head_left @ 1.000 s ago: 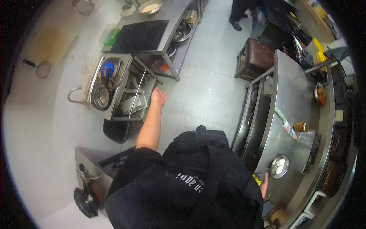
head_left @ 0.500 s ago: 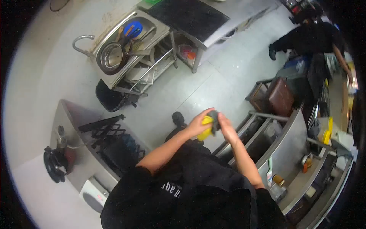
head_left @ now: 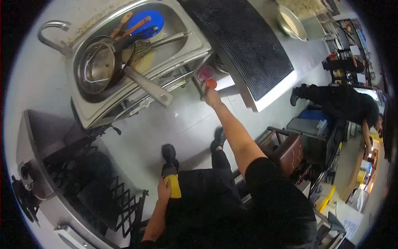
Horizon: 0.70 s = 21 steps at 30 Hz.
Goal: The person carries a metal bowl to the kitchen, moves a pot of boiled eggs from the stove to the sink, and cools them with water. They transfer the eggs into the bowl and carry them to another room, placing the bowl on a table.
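My left hand [head_left: 164,191] is low in front of my body, closed around a yellow sponge-like pad [head_left: 173,186] with a dark grey piece at its top. My right arm stretches forward to the shelf beneath the counter. There, my right hand [head_left: 212,98] has its fingers closed at a small round orange object [head_left: 211,84]; its exact kind is too small to tell. Just behind it is a clear tub with pink contents [head_left: 205,73].
A steel sink [head_left: 191,49] at the upper left holds a pan [head_left: 98,68], a whisk [head_left: 143,49] and a blue bowl [head_left: 155,20]. A black ridged mat [head_left: 248,45] covers the counter. A brown padded seat [head_left: 288,154] stands at right, with another person [head_left: 348,101] beyond.
My hands have separated. My left hand has drawn back with the yellow pad, while my right hand has reached forward to the orange object. The view has moved closer to the sink and counter.
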{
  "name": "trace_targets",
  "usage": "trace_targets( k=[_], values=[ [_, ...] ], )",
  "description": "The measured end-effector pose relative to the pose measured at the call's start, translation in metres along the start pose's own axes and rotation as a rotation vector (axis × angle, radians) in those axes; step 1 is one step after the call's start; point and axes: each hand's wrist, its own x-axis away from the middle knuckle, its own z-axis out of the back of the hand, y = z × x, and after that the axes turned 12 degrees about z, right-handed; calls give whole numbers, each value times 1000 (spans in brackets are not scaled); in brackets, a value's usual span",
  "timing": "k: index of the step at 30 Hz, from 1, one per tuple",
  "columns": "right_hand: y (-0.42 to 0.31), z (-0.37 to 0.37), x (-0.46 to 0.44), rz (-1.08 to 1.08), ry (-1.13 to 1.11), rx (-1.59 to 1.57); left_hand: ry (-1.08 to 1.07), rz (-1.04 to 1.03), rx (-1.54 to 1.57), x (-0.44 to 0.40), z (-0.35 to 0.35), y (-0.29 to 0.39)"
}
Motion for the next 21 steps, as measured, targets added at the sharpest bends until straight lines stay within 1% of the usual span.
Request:
trace_targets(
  k=[1,2,4,5,6,8,9,11,12,13,15,16,18,21],
  values=[
    [30,-21,-32,16,-4,3,113,-38,10,-3,-16,-6],
    [39,-26,-59,-14,-11,-3,127,-25,20,-5,-27,-5],
    [56,-33,-104,-65,-46,-20,18,199,145,1,-36,2],
    [64,-39,-121,-94,-69,-33,31,221,146,1,-40,6],
    [73,-46,-136,-127,-92,-49,27,264,219,1,-46,11],
    [83,-58,-160,-183,-126,-86,145,278,216,9,-36,54],
    [88,-65,-170,-204,-124,-88,162,293,223,9,-49,46],
    [94,-77,-188,-249,-103,-101,326,167,529,12,-73,24],
    [96,-80,-198,-274,-82,-100,348,161,356,13,-63,36],
    [96,-84,-206,-290,-58,-100,366,162,357,12,-66,39],
    [98,-92,-216,-333,-3,-105,354,170,458,12,-70,39],
    [98,-95,-218,-356,17,-103,372,154,381,13,-66,45],
    [98,-98,-222,-384,73,-106,402,119,352,12,-86,12],
    [101,-96,-222,-409,167,-120,478,13,232,9,-89,13]
  ],
)
